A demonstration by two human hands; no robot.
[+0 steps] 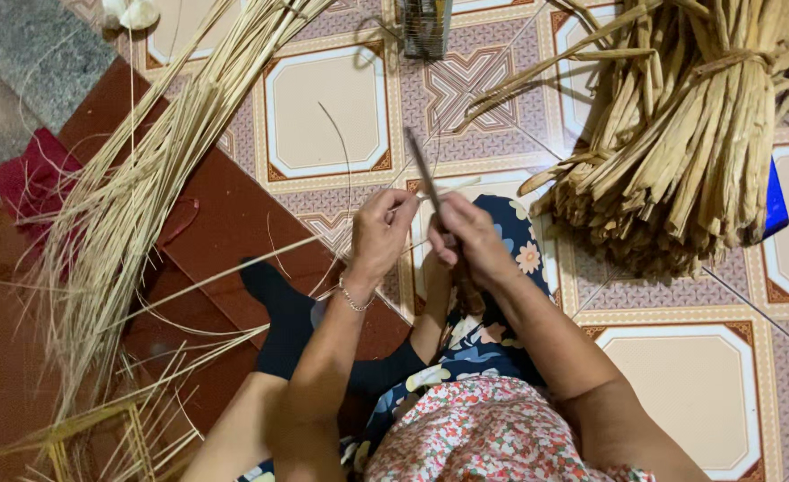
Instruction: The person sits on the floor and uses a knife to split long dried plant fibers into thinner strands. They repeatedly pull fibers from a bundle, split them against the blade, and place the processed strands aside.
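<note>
The right hand [470, 236] grips a knife [423, 170], blade up; the left hand [381, 234] pinches what looks like a thin straw [323, 243] against it, above the lap. A slip could cut the left fingers or snap the straw.

Even indoor light — sharp, soft shadows.

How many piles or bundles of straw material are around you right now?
2: a loose fan of thin strands on the left, and a tied bundle of broad strips upper right. More may lie outside view.
</note>
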